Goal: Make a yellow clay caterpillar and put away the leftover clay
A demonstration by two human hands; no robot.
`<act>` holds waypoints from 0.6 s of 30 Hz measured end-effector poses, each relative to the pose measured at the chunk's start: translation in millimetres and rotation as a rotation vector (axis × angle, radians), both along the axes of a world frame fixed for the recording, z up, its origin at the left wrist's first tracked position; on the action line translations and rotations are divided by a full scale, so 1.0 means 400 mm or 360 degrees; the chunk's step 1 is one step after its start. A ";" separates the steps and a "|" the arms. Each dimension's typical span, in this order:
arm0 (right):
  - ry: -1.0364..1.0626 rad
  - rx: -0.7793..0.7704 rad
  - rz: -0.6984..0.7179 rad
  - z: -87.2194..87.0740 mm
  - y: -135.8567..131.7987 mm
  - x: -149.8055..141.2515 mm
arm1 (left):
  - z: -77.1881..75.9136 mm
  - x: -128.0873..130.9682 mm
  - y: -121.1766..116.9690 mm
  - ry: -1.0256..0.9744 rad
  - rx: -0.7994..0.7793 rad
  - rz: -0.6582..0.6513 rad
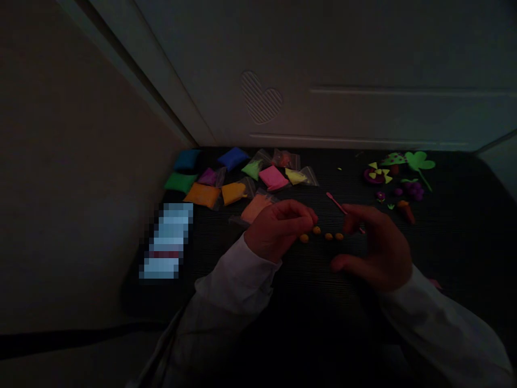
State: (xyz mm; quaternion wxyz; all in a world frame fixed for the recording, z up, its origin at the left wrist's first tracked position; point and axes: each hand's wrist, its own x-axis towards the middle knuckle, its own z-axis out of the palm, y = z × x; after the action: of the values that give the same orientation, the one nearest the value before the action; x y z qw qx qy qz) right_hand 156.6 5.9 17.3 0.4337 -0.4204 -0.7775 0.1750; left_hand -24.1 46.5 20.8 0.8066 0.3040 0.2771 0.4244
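My left hand (280, 229) is closed, with thumb and fingertips pinched together; whatever sits between them is too dark and small to make out. Just beyond its fingertips lie several small yellow-orange clay balls (328, 236) with dark specks, in a loose row on the dark table (311, 280). On the other side of the row, my right hand (377, 248) hovers with its thumb and curled fingers well apart, nothing visible between them. A thin pink modelling tool (335, 201) lies partly hidden behind the right hand's fingers.
Bags of coloured clay, including a pink one (273, 177) and an orange one (202, 195), cover the back left. A blurred bright phone-like screen (168, 240) lies at left. Purple clay grapes (414, 189), a purple dish (372, 175) and a green clover shape (419, 161) sit back right.
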 end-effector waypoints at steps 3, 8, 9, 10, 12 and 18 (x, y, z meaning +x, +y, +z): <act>0.0023 -0.0004 -0.0016 0.001 -0.001 0.001 | 0.001 0.001 0.000 -0.0062 -0.0051 0.0096; 0.0007 -0.0020 -0.0009 0.003 -0.001 0.002 | -0.009 0.001 0.006 -0.0127 -0.0114 0.0168; 0.0003 -0.0016 -0.0013 0.003 -0.001 0.002 | -0.011 0.000 0.007 -0.0129 -0.0116 0.0175; -0.0006 -0.0012 -0.0014 0.003 -0.001 0.002 | -0.011 -0.001 0.008 -0.0127 -0.0117 0.0179; -0.0031 -0.0011 -0.0017 0.004 -0.001 0.002 | -0.012 -0.002 0.009 -0.0130 -0.0110 0.0172; -0.0078 -0.0031 -0.0009 0.007 0.001 0.002 | -0.009 0.001 0.006 -0.0139 -0.0057 0.0119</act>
State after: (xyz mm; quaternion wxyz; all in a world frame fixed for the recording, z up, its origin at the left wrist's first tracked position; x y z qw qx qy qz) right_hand 157.4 6.4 20.2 0.4108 -0.4310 -0.7850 0.1709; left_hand -23.7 48.9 17.1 0.8069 0.2602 0.2604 0.4620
